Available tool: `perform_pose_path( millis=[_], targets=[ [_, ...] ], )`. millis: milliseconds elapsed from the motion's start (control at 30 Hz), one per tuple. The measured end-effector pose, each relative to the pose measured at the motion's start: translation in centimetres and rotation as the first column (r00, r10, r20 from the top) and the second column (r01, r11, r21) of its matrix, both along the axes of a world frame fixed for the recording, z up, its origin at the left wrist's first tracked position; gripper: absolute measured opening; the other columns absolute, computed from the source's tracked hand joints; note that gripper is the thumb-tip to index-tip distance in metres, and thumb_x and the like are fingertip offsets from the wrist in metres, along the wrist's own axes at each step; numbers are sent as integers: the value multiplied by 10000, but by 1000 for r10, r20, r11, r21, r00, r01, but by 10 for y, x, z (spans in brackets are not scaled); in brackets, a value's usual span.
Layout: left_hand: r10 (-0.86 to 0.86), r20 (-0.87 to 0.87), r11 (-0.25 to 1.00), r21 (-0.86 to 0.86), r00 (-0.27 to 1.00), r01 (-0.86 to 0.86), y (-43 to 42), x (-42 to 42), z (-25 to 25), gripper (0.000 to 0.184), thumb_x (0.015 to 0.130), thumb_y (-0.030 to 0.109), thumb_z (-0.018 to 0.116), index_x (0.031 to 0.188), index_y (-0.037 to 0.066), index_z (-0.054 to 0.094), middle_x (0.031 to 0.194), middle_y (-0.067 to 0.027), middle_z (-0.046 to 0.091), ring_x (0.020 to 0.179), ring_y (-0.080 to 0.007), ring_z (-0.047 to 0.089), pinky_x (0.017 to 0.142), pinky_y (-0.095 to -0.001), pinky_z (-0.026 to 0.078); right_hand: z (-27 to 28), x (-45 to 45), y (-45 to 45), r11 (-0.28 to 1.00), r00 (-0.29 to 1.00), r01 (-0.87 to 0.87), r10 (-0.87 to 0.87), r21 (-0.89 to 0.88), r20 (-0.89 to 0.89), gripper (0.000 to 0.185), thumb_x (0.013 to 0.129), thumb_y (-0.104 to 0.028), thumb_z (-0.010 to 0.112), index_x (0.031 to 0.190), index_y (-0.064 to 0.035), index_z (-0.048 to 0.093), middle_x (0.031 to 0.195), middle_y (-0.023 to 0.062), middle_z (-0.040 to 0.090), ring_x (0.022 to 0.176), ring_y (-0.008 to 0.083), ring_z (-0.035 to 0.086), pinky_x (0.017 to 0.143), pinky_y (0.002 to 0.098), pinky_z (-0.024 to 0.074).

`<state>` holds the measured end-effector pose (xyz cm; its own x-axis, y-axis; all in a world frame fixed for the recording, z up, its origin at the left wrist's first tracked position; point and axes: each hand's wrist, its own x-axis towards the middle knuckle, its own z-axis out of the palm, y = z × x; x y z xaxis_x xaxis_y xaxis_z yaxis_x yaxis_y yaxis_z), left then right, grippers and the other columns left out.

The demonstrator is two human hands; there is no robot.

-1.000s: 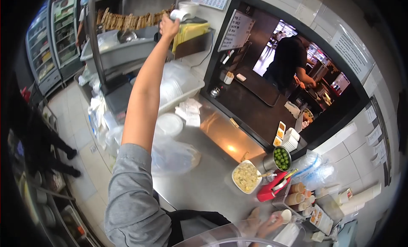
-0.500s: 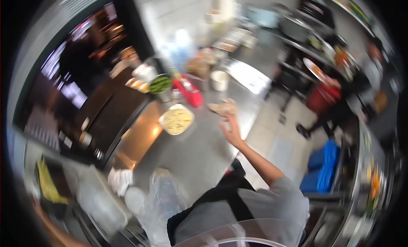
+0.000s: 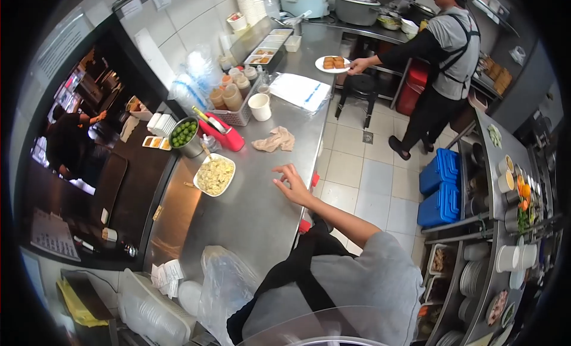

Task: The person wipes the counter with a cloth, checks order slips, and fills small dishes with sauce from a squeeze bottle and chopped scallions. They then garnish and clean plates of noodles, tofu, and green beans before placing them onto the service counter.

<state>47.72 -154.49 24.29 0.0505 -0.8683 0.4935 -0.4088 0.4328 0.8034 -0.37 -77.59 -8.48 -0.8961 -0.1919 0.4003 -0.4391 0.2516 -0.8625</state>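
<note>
My right hand [image 3: 291, 184] hovers over the steel counter [image 3: 238, 227] near its edge, fingers apart and holding nothing. Just beyond its fingertips lies a crumpled beige cloth [image 3: 275, 139], not touched. To the left of the hand, a square white bowl of chopped yellowish food [image 3: 215, 175] has a utensil resting in it. Behind the cloth stands a white paper cup [image 3: 260, 107]. A red holder [image 3: 225, 135] with utensils is beside a metal pot of green fruit [image 3: 185, 135]. My left hand is out of view.
A co-worker [image 3: 449, 54] extends a white plate of browned pieces [image 3: 333, 63] over the counter's far end. Sauce bottles [image 3: 232, 96] fill a basket. Blue bins [image 3: 440, 197] stand on the floor. Plastic bags [image 3: 223, 286] lie near my body. Another person [image 3: 71, 135] is beyond the pass-through.
The view has swung right, and my left hand has gone out of it. My right hand is now clear of the cloth. The co-worker has brought the plate to the counter.
</note>
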Motion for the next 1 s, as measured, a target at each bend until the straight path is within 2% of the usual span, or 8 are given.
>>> perform_pose_path(
  millis=[267,300,400,467,533,600,700,1000],
  targets=[
    [-47,-278,996,-86,959,24,7,55,18,468,813,168,657,1241,57,502,1199,-187,541,1125,-251,506,905,-341,420,-13,-11,20,1000,1000,13,-13,-3,17,306,843,-144,599,1123,-57,513,1072,140,468,915,235,527,711,292,476],
    [-22,-420,993,-118,907,-30,1,54,15,427,806,211,656,1199,70,567,1174,-116,567,927,-212,554,792,-339,473,-11,-14,22,1000,1000,13,-13,-7,15,305,842,-143,600,1121,-57,514,1066,136,472,900,227,533,702,287,477],
    [224,-397,917,-225,890,-331,8,57,33,450,792,241,679,1186,54,570,1187,-188,545,925,-250,561,780,-349,482,-3,-19,26,1000,998,11,-10,-15,61,298,839,-141,602,1113,-59,520,1037,121,485,846,200,550,680,273,479],
    [-359,-742,930,-337,567,147,-29,67,46,438,807,116,634,1217,46,497,1037,-191,598,624,-192,493,544,-285,447,4,-25,25,1000,990,-9,13,-28,140,292,836,-143,604,1106,-63,525,1006,105,496,799,179,560,672,266,480],
    [-552,-432,753,-625,714,204,21,25,40,465,836,48,558,1273,43,400,1045,-183,604,475,-125,395,411,-194,362,14,-40,8,970,966,-121,164,-210,200,266,866,-137,576,1108,-38,524,946,66,558,794,136,570,689,261,477],
    [-739,-294,646,-565,606,513,111,-75,38,469,845,10,518,1291,43,377,1170,-182,539,833,-143,555,588,-185,455,57,-49,-23,871,902,-291,387,-396,190,248,890,-130,547,1110,-17,524,945,57,590,832,128,573,730,261,474],
    [-737,-274,672,-397,618,626,295,-248,-2,387,865,47,522,1247,17,470,1220,-90,502,1052,-148,508,908,-264,418,144,-51,-69,691,710,-599,692,-405,129,316,930,-168,496,1193,6,501,1068,88,608,985,156,574,885,284,424],
    [-799,-507,353,37,322,935,479,-450,-92,344,812,-60,572,1152,-20,547,1159,-103,570,1054,-141,528,906,-266,415,205,-112,-147,227,263,-695,963,-682,52,325,895,-128,545,1192,4,535,1126,95,607,1029,148,571,918,274,413]
  ],
)
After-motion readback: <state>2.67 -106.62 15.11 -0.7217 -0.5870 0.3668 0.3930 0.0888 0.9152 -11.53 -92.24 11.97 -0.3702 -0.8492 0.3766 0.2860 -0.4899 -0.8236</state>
